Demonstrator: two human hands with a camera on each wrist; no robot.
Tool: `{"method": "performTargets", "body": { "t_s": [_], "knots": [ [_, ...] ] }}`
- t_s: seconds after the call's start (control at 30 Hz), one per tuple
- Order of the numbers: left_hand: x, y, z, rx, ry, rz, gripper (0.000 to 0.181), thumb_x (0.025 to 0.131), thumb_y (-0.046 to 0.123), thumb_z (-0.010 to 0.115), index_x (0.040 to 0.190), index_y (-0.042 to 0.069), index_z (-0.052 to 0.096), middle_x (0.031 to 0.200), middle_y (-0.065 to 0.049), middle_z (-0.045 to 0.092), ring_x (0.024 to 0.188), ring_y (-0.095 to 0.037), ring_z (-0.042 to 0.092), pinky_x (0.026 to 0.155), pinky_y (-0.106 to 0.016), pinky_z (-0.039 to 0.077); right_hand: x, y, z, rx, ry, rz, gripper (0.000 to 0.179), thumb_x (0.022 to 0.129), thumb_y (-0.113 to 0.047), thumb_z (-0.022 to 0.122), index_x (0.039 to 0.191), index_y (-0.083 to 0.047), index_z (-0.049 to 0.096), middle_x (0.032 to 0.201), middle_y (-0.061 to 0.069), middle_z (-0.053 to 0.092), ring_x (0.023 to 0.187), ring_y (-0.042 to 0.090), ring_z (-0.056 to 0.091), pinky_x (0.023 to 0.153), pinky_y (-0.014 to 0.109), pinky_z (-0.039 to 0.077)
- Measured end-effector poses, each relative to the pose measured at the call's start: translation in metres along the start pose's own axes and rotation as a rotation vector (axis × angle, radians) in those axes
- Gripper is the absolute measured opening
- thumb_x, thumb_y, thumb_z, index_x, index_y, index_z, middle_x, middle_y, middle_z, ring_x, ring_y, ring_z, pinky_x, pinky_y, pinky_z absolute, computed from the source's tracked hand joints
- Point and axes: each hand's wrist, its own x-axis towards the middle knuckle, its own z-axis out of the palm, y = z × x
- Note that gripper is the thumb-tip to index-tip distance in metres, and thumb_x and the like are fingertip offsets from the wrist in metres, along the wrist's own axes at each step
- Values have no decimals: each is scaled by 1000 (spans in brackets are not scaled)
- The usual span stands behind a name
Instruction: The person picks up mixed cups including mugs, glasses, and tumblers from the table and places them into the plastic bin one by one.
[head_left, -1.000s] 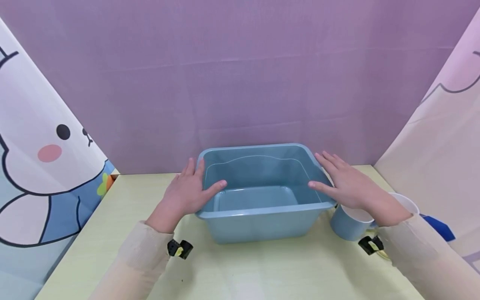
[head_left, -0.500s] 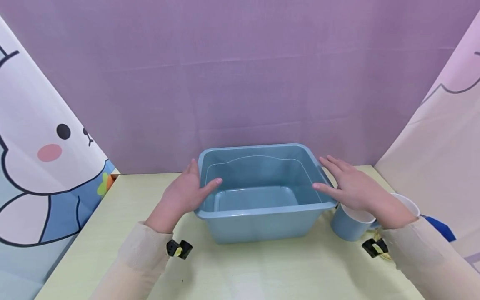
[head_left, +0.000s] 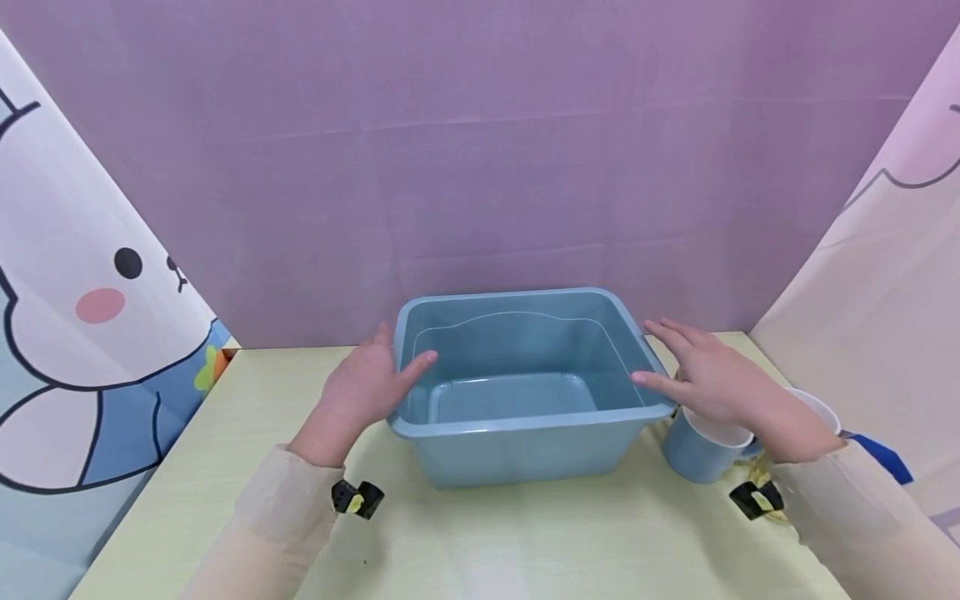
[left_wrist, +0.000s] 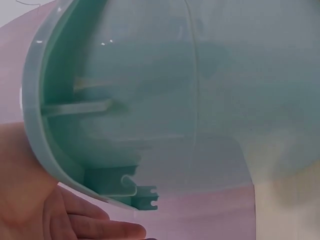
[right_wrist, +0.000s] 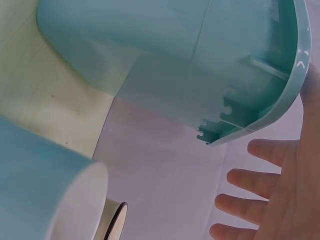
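A blue-grey plastic basin [head_left: 517, 450] stands upright on the table, its inside bare to the camera. At its left rim is my left hand [head_left: 358, 385], thumb reaching over the edge; in the left wrist view the fingers [left_wrist: 100, 226] stretch out below the rim. Beside the opposite rim, my right hand [head_left: 716, 379] has its thumb over the edge. The right wrist view has those fingers [right_wrist: 250, 182] straight and spread, outside the basin and apart from its wall. Neither hand curls round the rim.
Right of the basin stands a blue mug [head_left: 693, 450] with a white inside, under my right wrist. Another white-lined cup [head_left: 819, 407], a flat blue object [head_left: 879, 457] and something yellow [head_left: 759, 473] are partly hidden by that arm. A purple cloth [head_left: 480, 167] hangs behind.
Both hands have shifted slightly outward and down along the basin's sides, the thumbs drawing back from over its inside. The basin has stayed almost where it was.
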Motion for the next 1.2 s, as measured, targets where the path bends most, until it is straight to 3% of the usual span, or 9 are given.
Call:
{"method": "performTargets", "body": {
  "t_s": [0.1,0.2,0.43,0.63,1.2],
  "knots": [
    [1,-1,1,-15,15,2,81,91,58,46,138,-6,33,91,-14,66,84,-27,65,62,-38,50,-2,1,0,23,-2,0,83,87,-58,54,148,-7,29,148,25,30,126,43,39,100,62,33],
    [1,-2,1,-38,19,-1,75,91,57,47,133,-4,39,85,-9,66,78,-23,64,59,-34,48,-3,2,0,39,-1,-2,82,87,-56,56,147,-7,30,148,25,31,130,46,35,101,62,31],
    [1,-6,1,-95,9,-25,70,92,55,46,130,-4,44,90,-11,68,79,-22,66,65,-36,52,-5,6,1,50,4,-17,81,87,-54,58,147,-6,30,148,26,31,132,48,31,102,62,28],
    [3,-8,2,-127,-11,-55,67,92,54,46,123,-6,49,86,-11,66,71,-18,63,60,-30,49,-6,8,3,52,-2,-8,83,87,-54,58,147,-6,29,148,27,31,132,49,31,102,63,28],
    [6,-11,3,-156,-30,-50,56,93,43,47,122,-5,52,92,-14,66,75,-21,64,65,-34,51,-12,15,4,75,-21,26,85,87,-53,58,148,-2,26,149,28,28,133,51,28,102,65,27]
  ]
}}
